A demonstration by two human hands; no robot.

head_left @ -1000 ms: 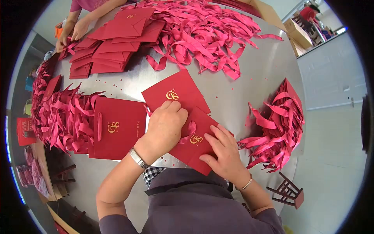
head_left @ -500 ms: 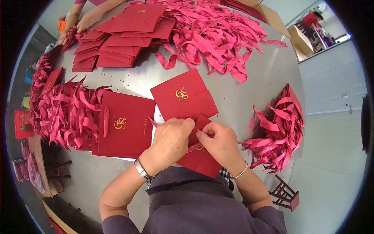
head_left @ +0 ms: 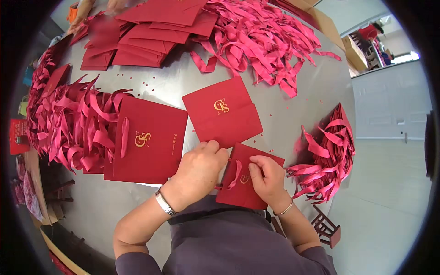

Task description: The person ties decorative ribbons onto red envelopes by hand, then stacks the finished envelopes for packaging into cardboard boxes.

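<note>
Ribbon-handled red bag at counter edge, between my hands. Left hand curled beside it, right hand bunched over it; can't tell if either grip has hold.

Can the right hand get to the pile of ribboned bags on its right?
Probably yes: the pile lies close to the right hand, with nothing apparent between, but that hand is at a red bag.

On the table, a bag row lies left, a bundle right, and a middle bag between. A near bag is before the middle bag; behind, a stack lies left of loose ribbons.
</note>
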